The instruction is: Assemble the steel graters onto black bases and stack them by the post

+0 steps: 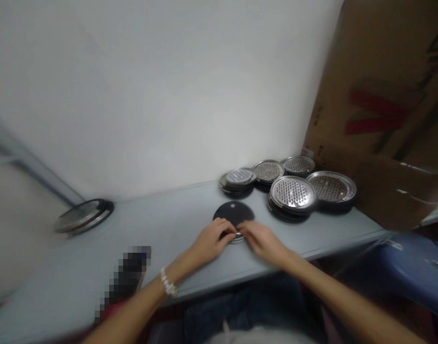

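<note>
A round black disc (233, 210) lies on the pale table in front of me, with a shiny metal edge (236, 237) at its near side. My left hand (216, 237) has its fingers closed at that near edge, from the left. From the right, my right hand (261, 239) pinches the same edge, its fingertips close to the left ones. The fingers hide part of the disc and metal. Behind and to the right stand several stacks of round metal grater plates with black parts, the nearest grater stack (293, 193) beside the disc.
More round metal pieces (84, 217) with black parts lie at the table's left. A cardboard box (376, 110) rises at the right, by a blue stool (415, 267). A white wall (190, 95) borders the pale table (168, 215). One dark patch at the front left is pixelated.
</note>
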`<state>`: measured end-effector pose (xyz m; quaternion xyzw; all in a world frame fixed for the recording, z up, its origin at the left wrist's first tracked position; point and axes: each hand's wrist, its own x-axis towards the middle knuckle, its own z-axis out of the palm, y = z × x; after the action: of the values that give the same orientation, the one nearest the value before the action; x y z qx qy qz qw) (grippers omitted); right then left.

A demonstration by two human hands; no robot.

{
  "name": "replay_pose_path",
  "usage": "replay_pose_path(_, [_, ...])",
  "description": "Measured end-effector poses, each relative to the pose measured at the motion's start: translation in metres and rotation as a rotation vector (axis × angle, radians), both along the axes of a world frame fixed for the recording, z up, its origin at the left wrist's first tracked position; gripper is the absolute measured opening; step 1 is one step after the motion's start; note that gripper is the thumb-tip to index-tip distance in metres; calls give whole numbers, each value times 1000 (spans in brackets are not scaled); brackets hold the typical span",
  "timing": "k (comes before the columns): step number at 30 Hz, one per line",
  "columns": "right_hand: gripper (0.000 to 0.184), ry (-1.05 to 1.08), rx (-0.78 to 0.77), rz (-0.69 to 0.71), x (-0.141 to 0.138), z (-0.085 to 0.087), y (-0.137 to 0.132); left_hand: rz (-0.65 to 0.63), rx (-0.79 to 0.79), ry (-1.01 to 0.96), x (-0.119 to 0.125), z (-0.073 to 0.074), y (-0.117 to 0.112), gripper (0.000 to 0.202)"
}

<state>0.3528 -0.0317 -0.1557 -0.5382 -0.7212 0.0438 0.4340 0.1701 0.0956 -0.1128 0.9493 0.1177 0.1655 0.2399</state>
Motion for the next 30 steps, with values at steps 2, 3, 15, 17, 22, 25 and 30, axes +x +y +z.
replay_pose_path(2, [20, -26, 9, -24, -1, 0, -1, 22, 91, 93, 1, 8, -8, 20])
replay_pose_path(3, [20, -38, 13, -33, -2, 1, -2, 39, 146, 127, 2, 10, -12, 30])
replay_pose_path(15, [24, 55, 151, 36, -46, 47, -16, 23, 333, -25, -22, 14, -33, 40])
replay_pose_path(17, [26, 86, 172, 62, -52, 50, -19, 14, 292, -24, -30, 15, -39, 43])
replay_pose_path(22, [27, 130, 199, 97, -64, 55, -27, 49, 325, -45, -44, 4, -52, 47])
replay_pose_path(25, [24, 164, 227, 73, -64, 61, -27, 72, 374, -81, -49, 1, -53, 45])
replay_pose_path(30, [18, 202, 217, -214, -37, 49, -17, 324, 308, -198, -64, 13, -29, 33])
